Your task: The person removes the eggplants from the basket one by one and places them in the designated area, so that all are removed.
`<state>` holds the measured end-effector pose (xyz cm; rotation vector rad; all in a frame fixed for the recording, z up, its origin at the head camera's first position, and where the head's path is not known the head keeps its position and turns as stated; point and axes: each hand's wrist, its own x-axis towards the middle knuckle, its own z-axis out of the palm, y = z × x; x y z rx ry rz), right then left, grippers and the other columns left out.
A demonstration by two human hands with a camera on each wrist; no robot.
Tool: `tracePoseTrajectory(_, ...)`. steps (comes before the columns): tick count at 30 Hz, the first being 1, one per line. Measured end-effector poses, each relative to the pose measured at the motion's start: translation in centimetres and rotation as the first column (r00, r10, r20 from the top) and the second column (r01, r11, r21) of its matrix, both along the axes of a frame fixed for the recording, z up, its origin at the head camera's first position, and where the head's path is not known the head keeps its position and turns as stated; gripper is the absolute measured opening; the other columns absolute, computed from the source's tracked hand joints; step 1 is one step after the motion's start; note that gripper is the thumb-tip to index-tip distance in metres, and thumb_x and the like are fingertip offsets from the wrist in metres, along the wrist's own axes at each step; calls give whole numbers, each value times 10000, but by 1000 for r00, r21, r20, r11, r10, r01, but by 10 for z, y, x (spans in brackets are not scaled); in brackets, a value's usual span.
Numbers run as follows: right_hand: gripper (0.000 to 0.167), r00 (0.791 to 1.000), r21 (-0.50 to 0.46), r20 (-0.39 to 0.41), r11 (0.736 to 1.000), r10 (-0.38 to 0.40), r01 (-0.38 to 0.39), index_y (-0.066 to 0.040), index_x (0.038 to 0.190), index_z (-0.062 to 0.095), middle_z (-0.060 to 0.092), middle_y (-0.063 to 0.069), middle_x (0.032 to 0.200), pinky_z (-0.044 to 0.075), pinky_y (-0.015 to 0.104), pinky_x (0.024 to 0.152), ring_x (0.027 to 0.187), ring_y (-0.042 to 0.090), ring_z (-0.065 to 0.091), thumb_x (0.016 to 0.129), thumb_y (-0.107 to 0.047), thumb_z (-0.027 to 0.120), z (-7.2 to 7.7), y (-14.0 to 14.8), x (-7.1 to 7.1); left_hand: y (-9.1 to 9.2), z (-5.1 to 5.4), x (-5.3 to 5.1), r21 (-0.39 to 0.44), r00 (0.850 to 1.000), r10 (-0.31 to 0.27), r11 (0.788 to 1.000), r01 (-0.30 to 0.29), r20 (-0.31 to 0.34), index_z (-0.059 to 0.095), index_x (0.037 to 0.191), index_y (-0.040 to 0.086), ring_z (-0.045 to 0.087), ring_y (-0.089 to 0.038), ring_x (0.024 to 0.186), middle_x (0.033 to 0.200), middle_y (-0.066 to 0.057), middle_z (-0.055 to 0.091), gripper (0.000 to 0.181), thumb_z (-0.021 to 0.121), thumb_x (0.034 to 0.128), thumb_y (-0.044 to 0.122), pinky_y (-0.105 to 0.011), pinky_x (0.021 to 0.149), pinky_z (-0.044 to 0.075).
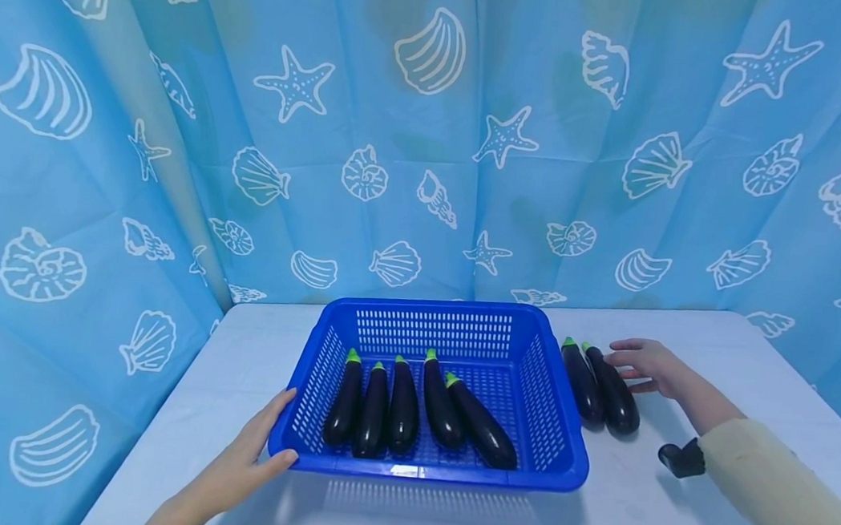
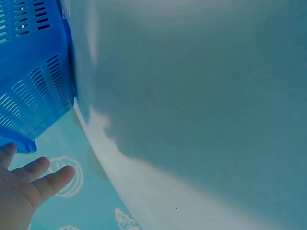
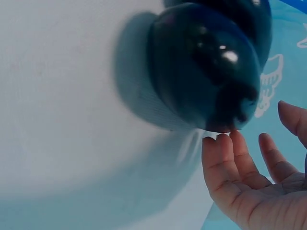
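Observation:
A blue plastic basket [image 1: 422,471] on the table holds several dark eggplants [image 1: 404,410] with green stem ends, lying side by side. My left hand [image 1: 253,449] rests against its front left corner, fingers extended; the left wrist view shows that hand [image 2: 29,187] by the basket's edge [image 2: 21,143]. Outside the basket's right wall lie two more eggplants, an inner one [image 1: 584,389] and an outer one [image 1: 618,399]. My right hand [image 1: 649,366], fingers spread, is beside the outer one's upper part. In the right wrist view the fingertips of this hand [image 3: 259,182] are at an eggplant [image 3: 201,72]; contact is unclear.
A black object [image 1: 681,458], partly hidden by my right sleeve, is on the right of the white table [image 1: 637,509]. A blue curtain [image 1: 423,214] with white shells and starfish stands behind the table and along both sides.

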<state>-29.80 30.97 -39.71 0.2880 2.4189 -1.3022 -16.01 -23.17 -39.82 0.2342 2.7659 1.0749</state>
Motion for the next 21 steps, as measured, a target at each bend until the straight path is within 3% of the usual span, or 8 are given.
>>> tracePoseTrajectory(9,661,998,9,-35,999,44,-44,99,1380,209,284,352,1357,480,478,872,1154,453,414,935,-303,485,14,0,1,0,0,1,5,1000,9,1000,-9,5,46,1471,209,188,-465,1325,1522,-168,72,792,526,884,440,-633,922,357)
tracePoseTrajectory(21,771,981,-57,-111,984,160,-167,56,1420,162,295,334,1381,471,479,890,1216,447,388,909,-395,522,61,-26,9,1,2,1,3,1000,9,1000,-9,5,48,1470,189,195,-470,1320,1518,-179,77,797,528,884,435,-627,919,365)
